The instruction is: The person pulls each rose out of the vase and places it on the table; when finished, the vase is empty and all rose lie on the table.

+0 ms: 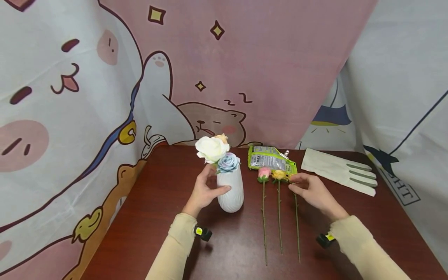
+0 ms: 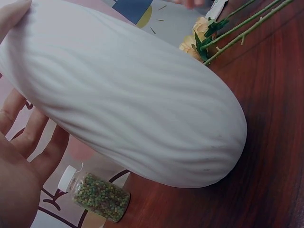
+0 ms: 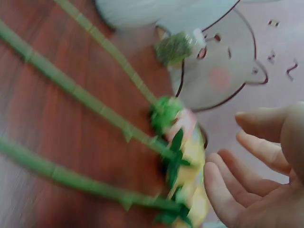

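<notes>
My left hand [image 1: 204, 190] grips a white ribbed vase [image 1: 231, 190], thumb on its front and fingers round its far side. In the vase stand a large white flower [image 1: 211, 149], a blue rose [image 1: 229, 162] and a small peach flower partly hidden behind. To the right lie a pink rose [image 1: 265, 174] and a yellow rose [image 1: 279, 175], their long green stems toward me. My right hand [image 1: 316, 192] hovers at the head of a third rose, largely hidden in the head view; in the right wrist view its fingers [image 3: 221, 190] are spread and hold nothing.
A green-and-grey packet [image 1: 269, 159] with a metal clip [image 1: 285, 154] lies behind the roses. A white glove [image 1: 339, 171] is at the back right. Behind the vase, a clear bottle of green beads [image 2: 102, 195] shows in the left wrist view. Printed cloth hangs along the table's edges.
</notes>
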The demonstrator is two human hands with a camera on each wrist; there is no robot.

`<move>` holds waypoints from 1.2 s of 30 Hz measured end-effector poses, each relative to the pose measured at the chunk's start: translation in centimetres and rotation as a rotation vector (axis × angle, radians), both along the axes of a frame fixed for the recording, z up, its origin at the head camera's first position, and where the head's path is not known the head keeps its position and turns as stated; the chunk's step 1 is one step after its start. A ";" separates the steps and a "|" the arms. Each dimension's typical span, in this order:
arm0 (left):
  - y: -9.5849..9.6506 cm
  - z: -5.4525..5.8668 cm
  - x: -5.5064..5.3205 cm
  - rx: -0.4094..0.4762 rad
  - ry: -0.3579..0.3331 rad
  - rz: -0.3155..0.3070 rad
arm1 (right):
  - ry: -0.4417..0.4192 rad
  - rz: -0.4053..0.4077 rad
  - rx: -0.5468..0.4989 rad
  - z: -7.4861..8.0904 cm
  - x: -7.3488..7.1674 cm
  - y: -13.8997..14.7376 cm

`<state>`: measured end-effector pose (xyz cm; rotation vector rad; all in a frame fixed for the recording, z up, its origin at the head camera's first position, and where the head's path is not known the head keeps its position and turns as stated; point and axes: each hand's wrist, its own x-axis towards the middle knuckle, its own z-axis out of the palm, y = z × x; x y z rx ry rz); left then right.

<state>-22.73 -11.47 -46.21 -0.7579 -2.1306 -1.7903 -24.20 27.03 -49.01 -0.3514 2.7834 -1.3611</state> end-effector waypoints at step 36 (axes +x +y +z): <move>-0.1 -1.3 -0.7 0.012 -0.010 -0.020 | 0.102 0.405 -0.496 9.3 0.0 -15.5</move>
